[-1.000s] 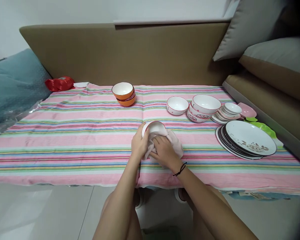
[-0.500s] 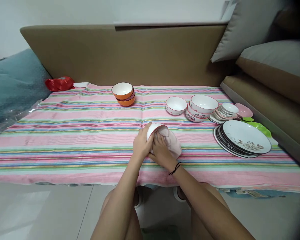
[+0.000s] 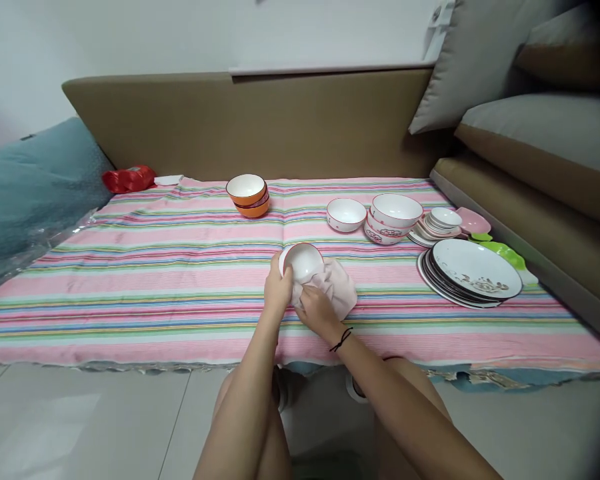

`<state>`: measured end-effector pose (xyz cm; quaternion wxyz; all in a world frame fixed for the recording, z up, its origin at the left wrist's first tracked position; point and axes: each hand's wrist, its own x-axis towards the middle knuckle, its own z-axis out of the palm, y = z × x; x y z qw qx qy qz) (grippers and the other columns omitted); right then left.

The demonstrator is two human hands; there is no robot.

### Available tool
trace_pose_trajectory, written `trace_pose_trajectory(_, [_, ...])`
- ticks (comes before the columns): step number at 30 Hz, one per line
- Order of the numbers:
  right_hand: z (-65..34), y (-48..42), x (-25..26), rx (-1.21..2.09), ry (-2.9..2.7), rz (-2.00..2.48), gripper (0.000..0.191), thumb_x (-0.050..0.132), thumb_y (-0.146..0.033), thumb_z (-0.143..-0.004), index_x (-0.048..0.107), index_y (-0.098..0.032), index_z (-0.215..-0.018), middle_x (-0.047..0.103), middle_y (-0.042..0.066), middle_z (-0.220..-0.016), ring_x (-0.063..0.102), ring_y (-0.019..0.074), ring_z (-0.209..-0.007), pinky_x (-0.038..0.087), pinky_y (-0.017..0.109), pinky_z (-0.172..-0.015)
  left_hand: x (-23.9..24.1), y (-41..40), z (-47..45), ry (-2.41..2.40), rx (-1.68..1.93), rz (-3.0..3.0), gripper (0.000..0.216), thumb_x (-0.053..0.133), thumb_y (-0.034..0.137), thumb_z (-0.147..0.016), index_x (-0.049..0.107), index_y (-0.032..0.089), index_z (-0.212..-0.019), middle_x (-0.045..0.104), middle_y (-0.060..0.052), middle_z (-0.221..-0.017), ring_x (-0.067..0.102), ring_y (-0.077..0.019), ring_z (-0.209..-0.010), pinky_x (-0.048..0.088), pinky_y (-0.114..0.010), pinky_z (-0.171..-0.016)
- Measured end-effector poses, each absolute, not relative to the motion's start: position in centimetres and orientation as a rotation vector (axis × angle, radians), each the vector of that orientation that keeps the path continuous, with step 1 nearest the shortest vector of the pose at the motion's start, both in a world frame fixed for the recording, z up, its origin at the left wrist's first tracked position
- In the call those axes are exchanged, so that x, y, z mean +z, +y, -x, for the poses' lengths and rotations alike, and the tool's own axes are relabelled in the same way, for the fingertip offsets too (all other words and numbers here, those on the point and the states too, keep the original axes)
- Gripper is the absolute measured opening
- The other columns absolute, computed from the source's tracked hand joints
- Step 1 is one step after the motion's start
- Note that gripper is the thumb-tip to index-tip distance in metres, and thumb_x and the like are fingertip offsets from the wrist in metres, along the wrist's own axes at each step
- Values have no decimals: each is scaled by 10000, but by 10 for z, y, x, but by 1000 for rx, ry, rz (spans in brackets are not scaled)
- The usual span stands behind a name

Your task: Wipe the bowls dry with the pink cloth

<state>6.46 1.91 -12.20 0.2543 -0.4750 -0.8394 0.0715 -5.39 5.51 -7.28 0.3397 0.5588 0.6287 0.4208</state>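
My left hand (image 3: 278, 287) is closed round the left side of a white bowl (image 3: 306, 261) with a red rim. The bowl is tilted, its inside facing up and toward me. In my right hand (image 3: 318, 309) is a pale pink cloth (image 3: 341, 287), bunched at the bowl's near edge and hanging out to the right. The right fingers are curled into the cloth, and their tips are partly hidden. A black cord circles the right wrist.
Orange bowls (image 3: 250, 200) are stacked at the back. To the right stand a single white bowl (image 3: 347, 217), stacked white bowls (image 3: 387, 223), small dishes (image 3: 443, 220), several plates (image 3: 473, 280) and a green leaf-shaped dish (image 3: 505, 255). A red package (image 3: 129, 179) lies far left on the striped cloth (image 3: 130, 280).
The bowl has turned so its white inside shows more. My right hand has drawn back from inside the bowl to its near rim, with the cloth. The camera view has shifted slightly.
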Motion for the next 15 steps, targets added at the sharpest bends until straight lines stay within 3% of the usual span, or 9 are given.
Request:
trace_pose_trajectory(5, [-78, 18, -123, 129, -2298, 1304, 297, 617, -200, -802, 663, -51, -1055, 605, 195, -1217, 482, 323, -1239, 346, 466, -1093, -65, 40, 60, 1542, 1029, -1673, 721, 475, 150, -699, 358, 204, -1408, 496, -90, -1401, 508, -286, -1248, 387, -421, -1047])
trace_pose_trajectory(9, [-86, 10, -113, 89, -2384, 1374, 445, 681, -291, -797, 643, -30, -1155, 486, 230, -1380, 365, 350, -1357, 286, 480, -1138, -59, 32, 65, 1492, 845, -1554, 801, 516, 146, -658, 308, 202, -1430, 649, -96, -1137, 653, -274, -947, 515, -416, -848])
trace_pose_trajectory(12, [-96, -2, -104, 108, -2475, 1327, 440, 685, -297, -807, 648, -21, -1147, 538, 250, -1316, 441, 342, -1303, 303, 477, -1124, -53, 21, 65, 1414, 768, -1410, 780, 554, 181, -663, 330, 193, -1410, 671, -60, -944, 651, -219, -728, 550, -359, -683])
trace_pose_trajectory(15, [-111, -14, -97, 159, -2568, 1253, 316, 671, -314, -829, 697, -78, -1037, 672, 181, -1114, 599, 275, -1119, 417, 396, -1034, -46, 7, 62, 1367, 737, -1372, 684, 597, 273, -700, 409, 187, -1352, 664, -55, -903, 640, -205, -692, 554, -341, -635])
